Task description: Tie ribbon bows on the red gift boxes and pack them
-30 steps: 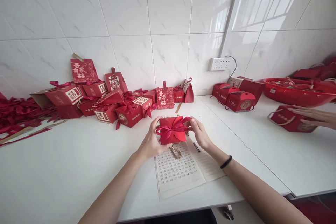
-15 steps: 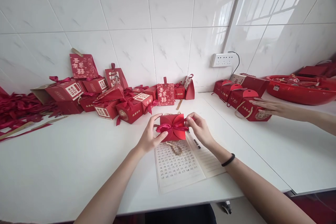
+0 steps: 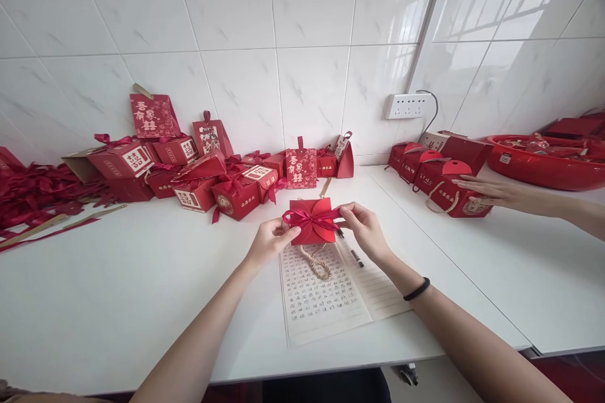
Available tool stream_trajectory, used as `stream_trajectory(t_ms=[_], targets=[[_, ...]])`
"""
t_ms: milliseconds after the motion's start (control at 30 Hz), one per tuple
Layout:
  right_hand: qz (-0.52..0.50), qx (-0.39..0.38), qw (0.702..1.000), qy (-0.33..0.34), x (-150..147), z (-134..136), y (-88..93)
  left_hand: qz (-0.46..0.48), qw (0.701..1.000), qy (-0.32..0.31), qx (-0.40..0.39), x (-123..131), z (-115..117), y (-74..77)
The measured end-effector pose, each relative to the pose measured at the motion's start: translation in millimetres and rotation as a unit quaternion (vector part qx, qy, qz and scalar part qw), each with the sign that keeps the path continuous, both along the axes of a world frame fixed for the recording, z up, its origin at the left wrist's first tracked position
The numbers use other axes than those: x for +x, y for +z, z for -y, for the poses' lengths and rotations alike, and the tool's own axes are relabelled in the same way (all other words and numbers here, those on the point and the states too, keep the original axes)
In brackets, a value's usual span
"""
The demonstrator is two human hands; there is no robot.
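Note:
A small red gift box [image 3: 322, 206] with petal-shaped flaps sits at the far end of an open notebook [image 3: 326, 321]. Across its top runs a dark red ribbon [image 3: 312, 221] tied in a bow. My left hand [image 3: 270, 242] pinches the bow's left loop between thumb and fingers. On the other side, my right hand [image 3: 366, 230] pinches the right part of the ribbon. A gold twisted cord [image 3: 317, 264] loops out from the near side of the box over the handwritten page. A pen [image 3: 357, 258] lies on the right-hand page.
Red gift boxes [image 3: 236, 196] are piled along the wall, with loose red ribbons [image 3: 38, 189] at far left. At right, another person's hand [image 3: 496, 192] touches a row of red boxes [image 3: 428, 170]. Behind stands a red basin [image 3: 543, 167]. A power strip [image 3: 405, 106] is on the wall.
My left hand has gone from holding the box's side to pinching the bow's loop. The bow looks wider and fuller. The view has shifted slightly.

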State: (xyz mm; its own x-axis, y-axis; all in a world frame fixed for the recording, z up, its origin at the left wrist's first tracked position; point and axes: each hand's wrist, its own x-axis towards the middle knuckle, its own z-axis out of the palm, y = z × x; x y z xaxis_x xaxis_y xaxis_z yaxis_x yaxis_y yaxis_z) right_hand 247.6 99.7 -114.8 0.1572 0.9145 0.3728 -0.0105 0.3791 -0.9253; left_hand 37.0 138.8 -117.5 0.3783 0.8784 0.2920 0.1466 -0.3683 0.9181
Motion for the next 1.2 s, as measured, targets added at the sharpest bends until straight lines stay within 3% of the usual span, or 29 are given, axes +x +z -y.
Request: stream_trajectory(t_ms=[267,533,867,1000,1100,1200], targets=[[-0.013,-0.016,1.0,0.005,0.4,-0.4,-0.4,0.011,0.997,-0.06,-0.036,-4.3,-0.5,5.8],[-0.044,-0.049,0.998,-0.016,0.3,-0.8,-0.2,-0.007,0.995,-0.077,-0.07,-9.3,-1.7,13.5],[-0.086,-0.077,0.993,-0.033,1.8,-5.6,-4.4,-0.026,0.991,-0.085,-0.1,-21.6,-10.9,10.4],[-0.133,-0.08,0.977,-0.145,23.9,-16.6,-6.3,-0.049,0.993,-0.008,-0.105,-47.4,-23.7,8.9],[-0.177,-0.075,0.949,-0.249,47.5,-23.4,-6.6,-0.063,0.986,0.119,-0.094,-70.0,-36.3,3.7],[-0.201,-0.082,0.93,-0.296,61.5,-26.2,-6.6,-0.047,0.968,0.234,-0.078,-81.5,-44.9,-1.0]])
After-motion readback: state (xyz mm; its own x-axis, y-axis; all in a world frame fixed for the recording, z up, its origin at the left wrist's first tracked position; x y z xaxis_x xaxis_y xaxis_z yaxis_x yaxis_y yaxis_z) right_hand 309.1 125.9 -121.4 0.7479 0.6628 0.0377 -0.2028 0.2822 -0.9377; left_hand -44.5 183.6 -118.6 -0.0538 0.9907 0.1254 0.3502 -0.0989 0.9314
